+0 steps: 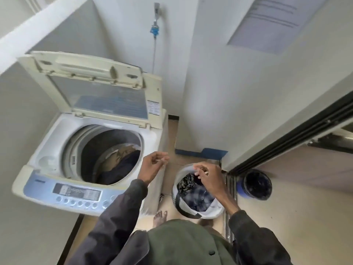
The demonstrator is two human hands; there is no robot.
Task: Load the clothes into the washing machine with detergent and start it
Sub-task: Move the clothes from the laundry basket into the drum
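The washer (91,150) stands with its lid (95,88) up and some clothes (118,165), tan and navy, low in its steel drum. More dark, soft garments fill the round white basket (215,209) on the floor to its right. The right hand (210,180) hovers over that basket, fingers half curled, grip empty; the left hand (152,165) hangs loosely open beside the washer's rim. Gather one garment fully, so no sleeve trails, and drop it evenly round the drum.

A small home laundry nook: a top-loading washing machine (91,150) stands at left with its lid raised against white walls, a wall tap (155,29) with hose behind it, and a laundry basket (196,194) on the tiled floor (286,217) by a sliding door track (290,144).
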